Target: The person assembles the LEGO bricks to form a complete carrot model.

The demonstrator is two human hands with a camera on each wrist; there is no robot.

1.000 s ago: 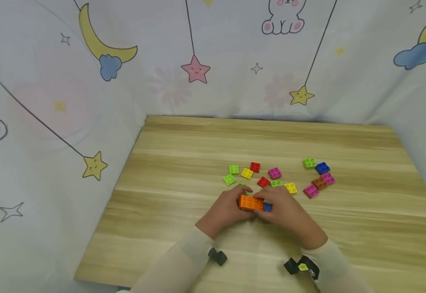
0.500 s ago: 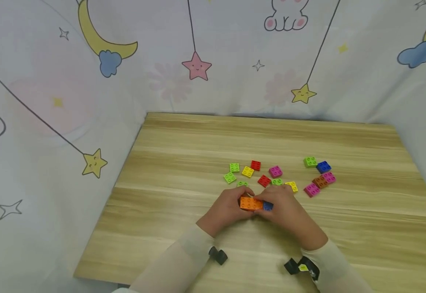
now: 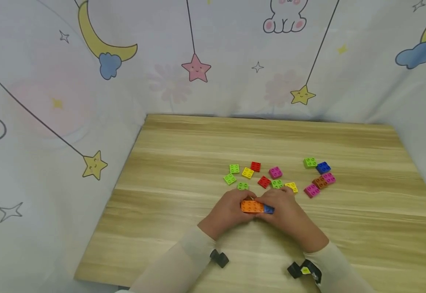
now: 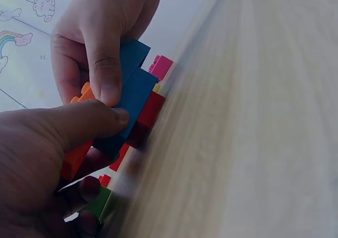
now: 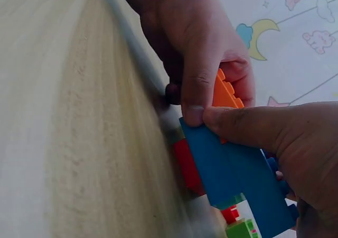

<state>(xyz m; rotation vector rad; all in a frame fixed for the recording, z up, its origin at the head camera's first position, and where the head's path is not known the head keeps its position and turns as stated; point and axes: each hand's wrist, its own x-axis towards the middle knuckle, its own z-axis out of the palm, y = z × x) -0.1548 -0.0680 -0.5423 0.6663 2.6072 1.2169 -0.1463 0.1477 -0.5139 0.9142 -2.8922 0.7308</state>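
Both hands hold one joined piece of toy building bricks low over the table's middle. An orange brick (image 3: 252, 206) lies on top, and blue bricks (image 5: 227, 169) form its lower part. In the head view, blue studs (image 3: 268, 209) show at its right end. My left hand (image 3: 227, 213) grips the orange end, its thumb (image 4: 100, 119) on the side. My right hand (image 3: 286, 213) grips the blue end, and the two thumb tips meet on the side in both wrist views. A red brick (image 4: 147, 119) appears just beyond the blue; whether it is attached I cannot tell.
Beyond the hands lie loose green (image 3: 229, 179), yellow (image 3: 247, 173), red (image 3: 264, 182) and pink bricks (image 3: 275, 172). Further right sit a green (image 3: 310, 162), a blue (image 3: 323, 167), a brown (image 3: 321, 182) and pink bricks (image 3: 312, 190). A printed cloth (image 3: 231, 93) walls the wooden table (image 3: 183, 154).
The hands and held piece have shifted slightly towards the person. The orange brick looks level now, with more of the blue studs showing beside it. The loose bricks have stayed put.
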